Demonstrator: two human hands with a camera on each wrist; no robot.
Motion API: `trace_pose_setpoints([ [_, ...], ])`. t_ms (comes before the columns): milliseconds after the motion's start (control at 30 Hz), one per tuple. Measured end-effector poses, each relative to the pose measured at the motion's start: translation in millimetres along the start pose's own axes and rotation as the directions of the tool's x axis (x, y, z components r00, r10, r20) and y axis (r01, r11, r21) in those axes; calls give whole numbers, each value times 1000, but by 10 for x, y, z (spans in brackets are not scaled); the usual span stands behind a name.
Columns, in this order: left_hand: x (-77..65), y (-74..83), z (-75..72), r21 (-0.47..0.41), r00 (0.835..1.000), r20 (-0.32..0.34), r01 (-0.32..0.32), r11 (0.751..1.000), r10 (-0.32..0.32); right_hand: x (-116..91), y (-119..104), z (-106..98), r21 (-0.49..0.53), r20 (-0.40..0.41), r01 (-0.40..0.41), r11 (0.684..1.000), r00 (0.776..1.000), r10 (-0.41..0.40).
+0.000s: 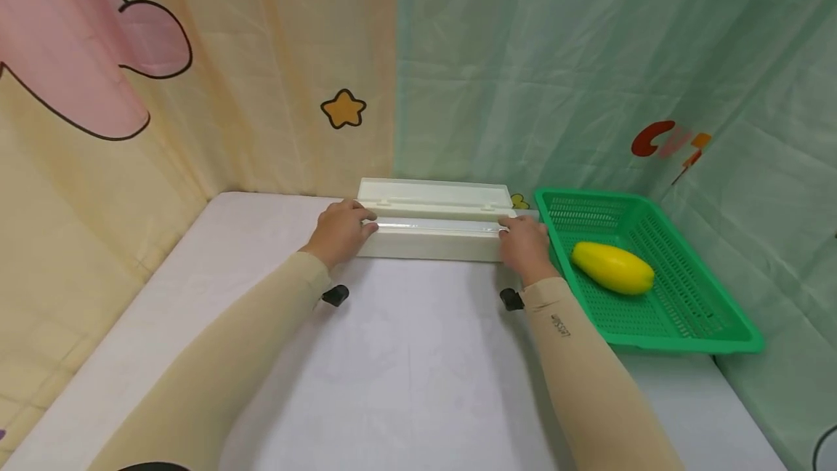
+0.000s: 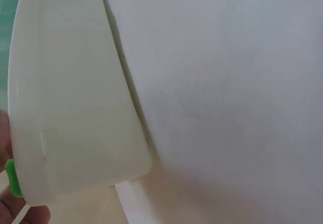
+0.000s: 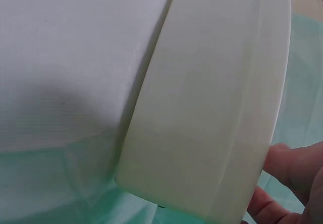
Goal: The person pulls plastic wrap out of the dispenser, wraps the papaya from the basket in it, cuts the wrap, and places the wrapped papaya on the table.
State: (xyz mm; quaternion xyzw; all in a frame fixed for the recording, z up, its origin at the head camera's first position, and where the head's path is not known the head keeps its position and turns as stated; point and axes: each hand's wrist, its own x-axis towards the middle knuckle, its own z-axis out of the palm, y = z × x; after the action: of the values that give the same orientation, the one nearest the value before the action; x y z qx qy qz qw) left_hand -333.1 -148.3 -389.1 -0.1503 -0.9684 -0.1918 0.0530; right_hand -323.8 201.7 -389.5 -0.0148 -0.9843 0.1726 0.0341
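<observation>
A long white cling film dispenser [image 1: 431, 244] lies at the back of the table, its lid [image 1: 434, 193] raised and leaning back. Clear film shows as a shiny strip along its opening. At the left end my left hand [image 1: 340, 232] grips the top edge, with thumb and fingers bent at the corner. My right hand [image 1: 525, 244] does the same at the right end. In the left wrist view a small green piece [image 2: 13, 178] sits at the dispenser's end beside the fingertips. The right wrist view shows the thumb and a finger [image 3: 290, 166] at the edge of the white casing [image 3: 202, 118].
To the right stands a green plastic basket [image 1: 686, 336] holding a yellow, papaya-like fruit [image 1: 612, 268]. A white cloth [image 1: 405, 369] covers the table. Printed curtains [image 1: 458, 93] hang close behind the dispenser and along both sides. Black wrist-camera mounts [image 1: 336, 295] stick out below both wrists.
</observation>
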Motion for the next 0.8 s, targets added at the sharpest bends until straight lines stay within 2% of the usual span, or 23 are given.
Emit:
trace_pose_setpoints([
  [133,25,-22,-14,-11,999,32,17,1000,-17,34,-1,-22,-9,25,10,1000,1000,-9],
  [433,99,-20,-27,-21,998,54,45,999,-44,82,0,-74,1,51,0,1000,999,0],
  [800,159,-9,-8,9,999,40,34,999,-34,119,7,-47,-59,9,12,998,1000,-12],
])
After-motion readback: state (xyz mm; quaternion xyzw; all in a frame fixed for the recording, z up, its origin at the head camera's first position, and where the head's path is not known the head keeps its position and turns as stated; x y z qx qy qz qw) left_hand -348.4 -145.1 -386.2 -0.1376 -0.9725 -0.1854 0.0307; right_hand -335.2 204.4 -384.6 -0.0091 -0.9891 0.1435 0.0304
